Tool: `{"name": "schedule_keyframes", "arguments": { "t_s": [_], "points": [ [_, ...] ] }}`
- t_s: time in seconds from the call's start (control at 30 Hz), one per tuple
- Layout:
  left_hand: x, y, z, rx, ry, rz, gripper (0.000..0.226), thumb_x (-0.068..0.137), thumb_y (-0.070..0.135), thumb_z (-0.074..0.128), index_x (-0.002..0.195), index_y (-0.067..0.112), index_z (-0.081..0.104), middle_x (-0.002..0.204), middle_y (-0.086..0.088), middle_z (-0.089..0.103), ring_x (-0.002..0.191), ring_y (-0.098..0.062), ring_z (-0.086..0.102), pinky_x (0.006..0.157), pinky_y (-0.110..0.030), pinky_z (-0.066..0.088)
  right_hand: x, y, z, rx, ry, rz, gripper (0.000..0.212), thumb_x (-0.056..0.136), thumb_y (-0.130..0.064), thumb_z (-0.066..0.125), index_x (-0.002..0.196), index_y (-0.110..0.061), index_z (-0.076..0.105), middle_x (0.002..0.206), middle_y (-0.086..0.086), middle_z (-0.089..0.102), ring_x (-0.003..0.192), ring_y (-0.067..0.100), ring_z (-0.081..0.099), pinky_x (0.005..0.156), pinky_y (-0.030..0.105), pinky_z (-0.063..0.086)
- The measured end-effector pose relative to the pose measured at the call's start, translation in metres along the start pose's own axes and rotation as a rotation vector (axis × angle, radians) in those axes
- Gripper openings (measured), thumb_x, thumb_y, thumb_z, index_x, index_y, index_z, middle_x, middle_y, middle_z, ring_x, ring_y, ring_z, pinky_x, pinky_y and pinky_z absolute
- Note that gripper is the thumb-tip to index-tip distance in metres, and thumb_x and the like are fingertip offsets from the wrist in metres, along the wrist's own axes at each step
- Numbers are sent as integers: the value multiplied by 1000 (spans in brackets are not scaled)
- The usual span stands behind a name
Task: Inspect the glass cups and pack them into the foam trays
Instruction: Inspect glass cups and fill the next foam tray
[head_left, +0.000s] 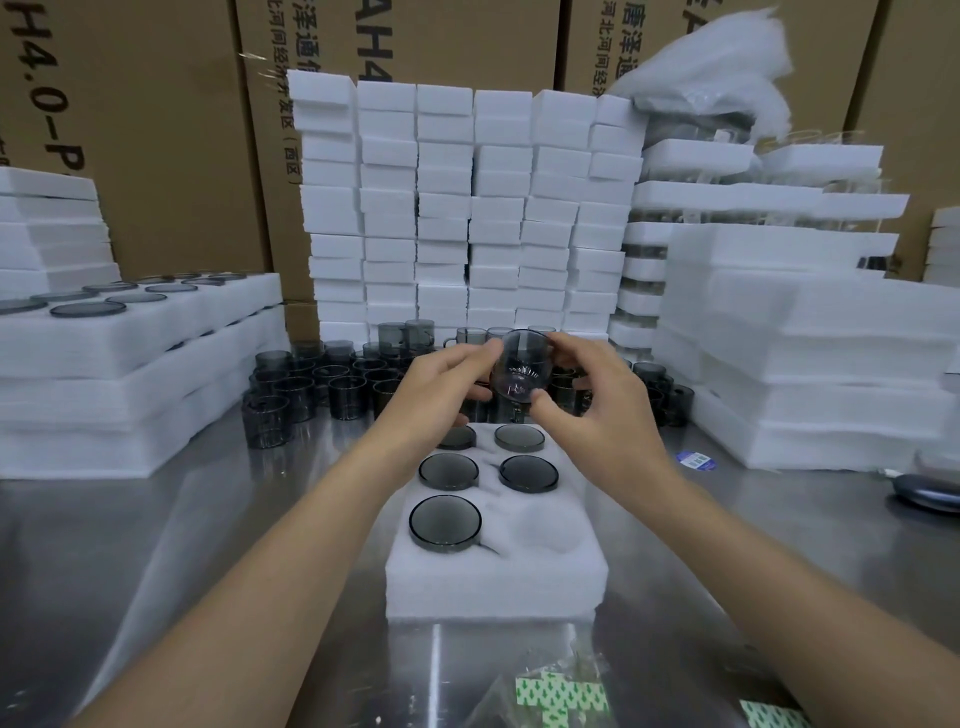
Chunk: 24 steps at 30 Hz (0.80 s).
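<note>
Above the foam tray (496, 571), a tilted glass cup (519, 369) is gripped by left hand (441, 389) and right hand (597, 400), the empty pocket (545, 525) lying nearer the right.

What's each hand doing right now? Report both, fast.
Left hand: holds the cup by its side, fingers curled round it.
Right hand: grips the same cup, thumb below, fingers over its top.
</note>
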<state>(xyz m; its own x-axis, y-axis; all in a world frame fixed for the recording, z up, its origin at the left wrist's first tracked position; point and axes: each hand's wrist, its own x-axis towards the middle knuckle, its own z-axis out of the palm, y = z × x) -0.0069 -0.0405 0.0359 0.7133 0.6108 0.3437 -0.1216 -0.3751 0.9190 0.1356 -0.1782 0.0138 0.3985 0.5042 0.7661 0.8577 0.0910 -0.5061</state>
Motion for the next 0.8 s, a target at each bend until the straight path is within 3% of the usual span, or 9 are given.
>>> {"name": "schedule_keyframes", "arguments": {
  "t_s": [0.17,0.3,0.43,0.57,0.7,0.8],
  "points": [
    [-5,-1,7,14,-139,-49,37,98,71,59,88,41,80,99,15,79,100,-8,77,89,-37,51,1,1,0,-134,81,-280,63,89,-27,74,148,-15,58,133,-5,65,124,14,57,111,21,40],
    [-3,-1,8,-58,-138,-95,34,87,73,67,86,42,81,87,13,76,87,-4,76,86,-36,48,0,-2,4,-153,66,-377,69,89,-24,81,151,-12,54,136,-2,65,125,17,57,112,27,42],
    [0,0,6,-195,-152,-137,44,80,67,64,97,31,82,98,4,80,85,-9,74,84,-37,46,1,-3,2,-118,19,-251,76,85,-42,77,153,-20,51,134,-12,63,125,8,54,111,23,39],
    [2,-1,5,-290,-263,-172,48,94,61,52,109,23,79,118,-9,80,94,-12,73,85,-39,45,0,1,1,-58,-3,-147,72,82,-33,89,147,-25,59,125,-21,63,121,7,60,108,27,47],
    [1,-3,10,-181,-66,-147,37,111,45,45,114,30,79,106,6,82,96,-11,76,83,-35,53,0,3,0,-62,29,-149,74,82,-28,89,148,-23,58,128,-19,64,124,8,61,110,24,45],
    [0,-2,12,-140,25,-117,35,112,45,46,116,31,78,110,5,81,102,-16,77,81,-34,52,0,4,1,-88,19,-159,74,84,-26,87,151,-23,55,130,-20,62,128,9,59,112,22,42]
  ]
}}
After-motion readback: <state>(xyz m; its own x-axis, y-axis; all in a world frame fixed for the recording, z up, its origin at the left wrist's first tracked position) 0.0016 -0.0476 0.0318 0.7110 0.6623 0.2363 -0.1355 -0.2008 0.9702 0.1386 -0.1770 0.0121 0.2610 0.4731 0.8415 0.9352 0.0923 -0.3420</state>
